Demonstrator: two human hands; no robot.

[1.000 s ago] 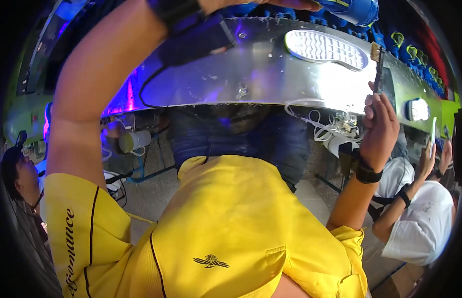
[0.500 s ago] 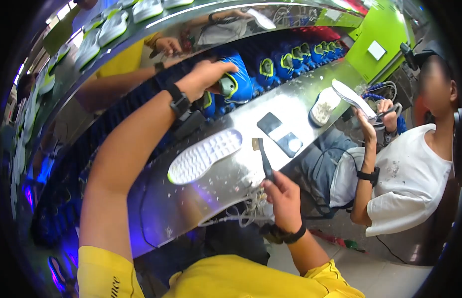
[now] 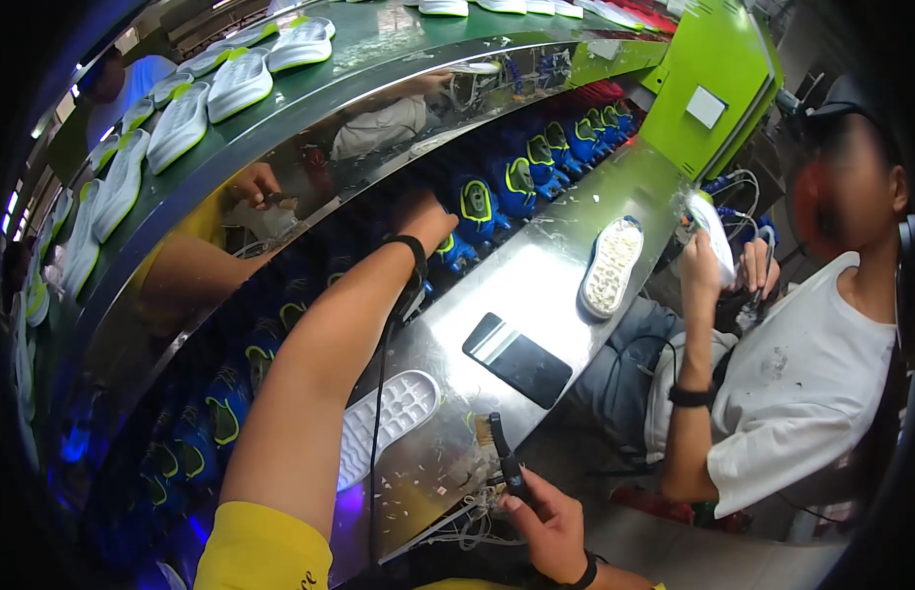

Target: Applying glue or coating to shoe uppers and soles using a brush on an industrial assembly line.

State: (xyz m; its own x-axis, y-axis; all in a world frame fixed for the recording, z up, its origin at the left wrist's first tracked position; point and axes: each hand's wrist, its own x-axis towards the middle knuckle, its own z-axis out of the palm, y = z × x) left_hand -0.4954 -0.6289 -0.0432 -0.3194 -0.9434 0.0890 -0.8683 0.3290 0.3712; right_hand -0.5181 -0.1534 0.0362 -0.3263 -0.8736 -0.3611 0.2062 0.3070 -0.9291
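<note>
My left hand [image 3: 424,218] reaches into the row of blue shoe uppers with lime collars behind the metal table. Its fingers are mostly hidden, so whether it grips one is unclear. Right beside it stands a blue shoe upper [image 3: 477,205]. My right hand [image 3: 550,523], at the table's near edge, is closed on the dark handle of a small brush [image 3: 503,454], tan bristles up. A white shoe sole [image 3: 396,411] lies on the table, partly behind my left forearm. Farther right is a dark phone [image 3: 518,360] with a bright reflection.
A second sole [image 3: 612,265] lies near the table's right edge. A co-worker in a white top [image 3: 787,369] sits at right, holding another sole [image 3: 710,236]. Above the uppers, a green conveyor [image 3: 369,49] carries several soles. A green machine panel [image 3: 713,84] stands far right.
My left hand, which held a blue upper raised above the row, is now lower among the uppers. My right hand has moved nearer to me with the brush. The view has shifted.
</note>
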